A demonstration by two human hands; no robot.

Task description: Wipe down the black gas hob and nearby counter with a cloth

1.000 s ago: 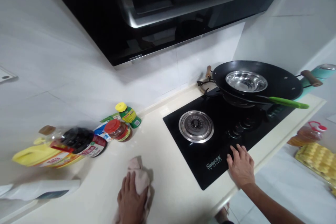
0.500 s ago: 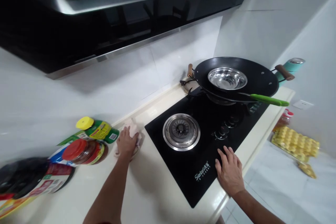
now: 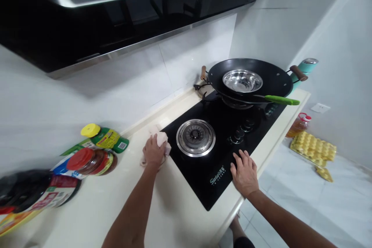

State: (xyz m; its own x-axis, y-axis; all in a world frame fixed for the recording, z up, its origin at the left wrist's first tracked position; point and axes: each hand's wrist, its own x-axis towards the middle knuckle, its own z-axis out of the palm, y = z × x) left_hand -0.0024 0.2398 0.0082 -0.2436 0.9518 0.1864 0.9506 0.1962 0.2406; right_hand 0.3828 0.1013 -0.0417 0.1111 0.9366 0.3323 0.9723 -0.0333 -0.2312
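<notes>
My left hand (image 3: pixel 154 151) is closed over a pale pink cloth (image 3: pixel 162 138), pressing it on the cream countertop (image 3: pixel 174 197) at the left edge of the black gas cooktop (image 3: pixel 190 174). Parts of the cloth stick out around the fingers. My right hand (image 3: pixel 245 172) lies flat with fingers spread on the cooktop's front corner, near the printed brand name and the control knobs (image 3: pixel 239 135). Between the hands and farther back is the bare round burner (image 3: pixel 195 138).
A black wok (image 3: pixel 273 73) with a steel bowl (image 3: pixel 242 81) and a green-handled utensil (image 3: pixel 281 100) sits on the far burner. Jars, including a red-lidded one (image 3: pixel 106 162), and bottles line the left. The range hood (image 3: pixel 130 19) hangs overhead. Yellow egg trays (image 3: pixel 314 147) lie on the floor.
My left hand has slid the cloth right, away from the green jar, to the cooktop's edge. My right hand stays resting on the cooktop. The view has shifted slightly.
</notes>
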